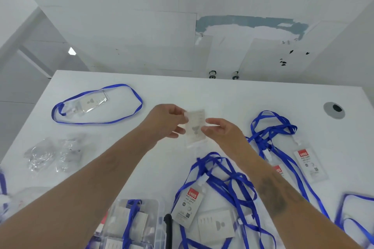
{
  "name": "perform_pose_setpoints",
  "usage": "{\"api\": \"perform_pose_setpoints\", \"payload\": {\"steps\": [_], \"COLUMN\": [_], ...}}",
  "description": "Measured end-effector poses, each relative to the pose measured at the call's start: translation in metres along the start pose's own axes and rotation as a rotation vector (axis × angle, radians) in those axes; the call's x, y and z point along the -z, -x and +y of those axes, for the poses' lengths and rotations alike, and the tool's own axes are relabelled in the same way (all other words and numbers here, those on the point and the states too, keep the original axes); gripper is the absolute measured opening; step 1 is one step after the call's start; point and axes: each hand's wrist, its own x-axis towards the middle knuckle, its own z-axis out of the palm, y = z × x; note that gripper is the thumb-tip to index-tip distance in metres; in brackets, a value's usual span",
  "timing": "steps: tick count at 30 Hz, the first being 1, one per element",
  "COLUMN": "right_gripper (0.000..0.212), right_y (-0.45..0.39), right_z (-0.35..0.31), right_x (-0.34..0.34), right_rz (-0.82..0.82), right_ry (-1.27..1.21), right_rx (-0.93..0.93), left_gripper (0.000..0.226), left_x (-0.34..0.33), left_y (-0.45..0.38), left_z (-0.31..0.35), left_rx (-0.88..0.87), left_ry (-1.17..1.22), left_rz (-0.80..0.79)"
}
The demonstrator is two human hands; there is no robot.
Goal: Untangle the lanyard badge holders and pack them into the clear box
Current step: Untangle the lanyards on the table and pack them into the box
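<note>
The left hand [169, 120] pinches the left edge of the badge holder [196, 127]; the right hand [219, 130] pinches its right edge. The holder is raised above the white table [232, 95], long axis running away from the person. It is clear plastic with a pale insert. The clear box [133, 224] sits near, nearer the left arm.
</note>
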Motion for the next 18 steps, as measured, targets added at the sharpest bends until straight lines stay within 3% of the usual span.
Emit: {"api": "perform_pose_setpoints", "payload": {"steps": [3,5,10,18], "right_gripper": [0.018,0.013,0.014,0.025], "right_y": [0.01,0.021,0.053,0.099], "right_z": [-0.023,-0.044,-0.099,-0.108], "right_x": [0.013,0.022,0.046,0.056], "right_rz": [0.002,-0.018,-0.025,0.04], "right_ry": [0.019,0.032,0.083,-0.222], "right_rx": [0.112,0.192,0.364,0.37], "left_gripper": [0.013,0.014,0.006,0.005], "left_x": [0.013,0.02,0.033,0.047], "left_y": [0.02,0.033,0.07,0.108], "left_z": [0.017,0.03,0.066,0.093], "left_rx": [-0.08,-0.147,-0.341,-0.323], "left_ry": [0.094,0.035,-0.051,0.442], "left_rz": [-0.031,-0.025,-0.049,-0.078]}}
